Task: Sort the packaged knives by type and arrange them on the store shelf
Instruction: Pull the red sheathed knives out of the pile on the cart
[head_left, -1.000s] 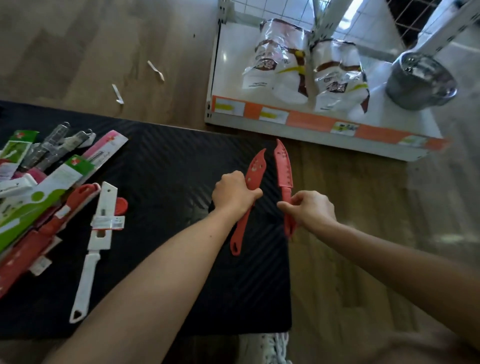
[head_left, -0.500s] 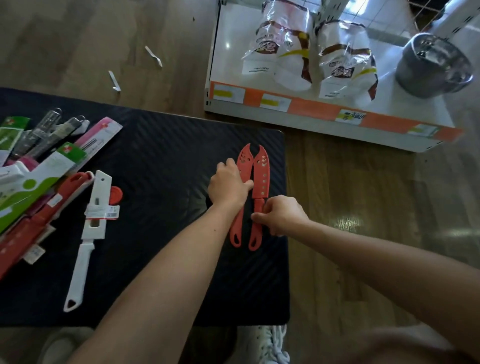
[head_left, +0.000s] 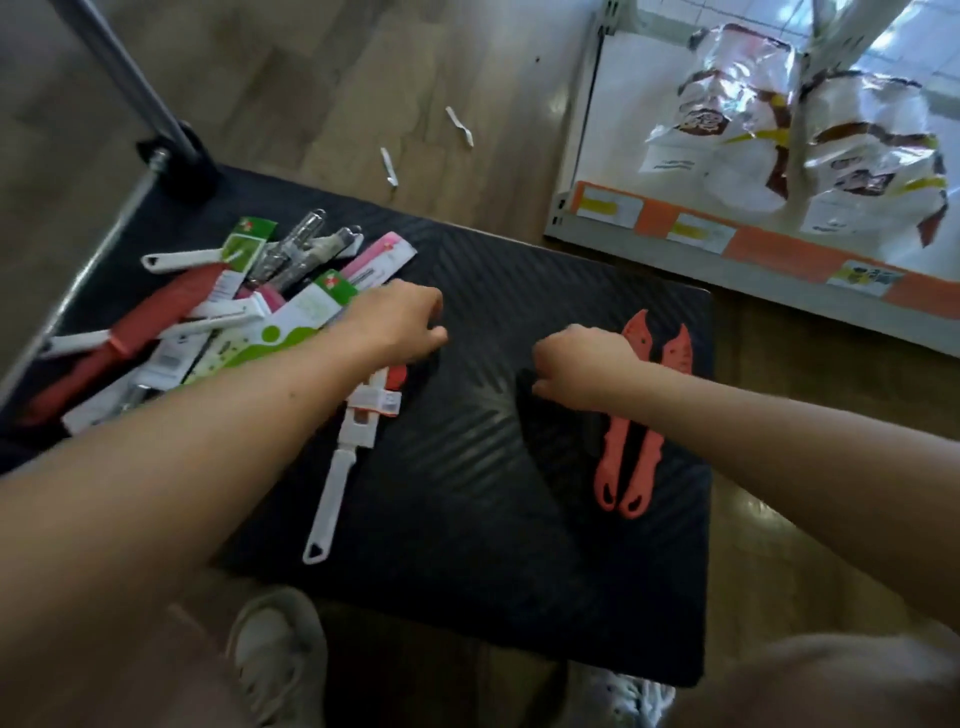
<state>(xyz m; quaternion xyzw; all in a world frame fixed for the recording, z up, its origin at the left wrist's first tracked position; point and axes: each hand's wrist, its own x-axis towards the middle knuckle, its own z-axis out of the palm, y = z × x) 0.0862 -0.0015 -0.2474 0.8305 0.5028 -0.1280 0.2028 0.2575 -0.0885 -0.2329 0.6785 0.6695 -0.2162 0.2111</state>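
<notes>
While the person is standing over a low black ribbed platform (head_left: 467, 545) on a wooden floor, two white shoes (head_left: 275, 654) are showing at the nearest edge of the view. Both bare forearms are reaching forward over the platform.

A white knife (head_left: 327, 499) with a label band is lying near the middle, its handle pointing back toward the person. To its right, close to the platform's right edge, a pair of red knives (head_left: 613, 457) is lying side by side and touching, handles toward the person, with the right forearm crossing above them.

The right hand (head_left: 576, 364) is hovering just left of the red blades, fingers loosely curled and holding nothing. The left hand (head_left: 400, 322) is hovering at the edge of a jumbled pile of packaged knives (head_left: 208, 322) on the platform's left side; its fingers are curled, but blur is making it impossible to tell whether it is gripping anything.

Farther off, two paper scraps (head_left: 389, 166) are lying on the floor. At the far right, the store shelf (head_left: 727, 249) with an orange price strip is carrying two crinkled bags (head_left: 727, 104).
</notes>
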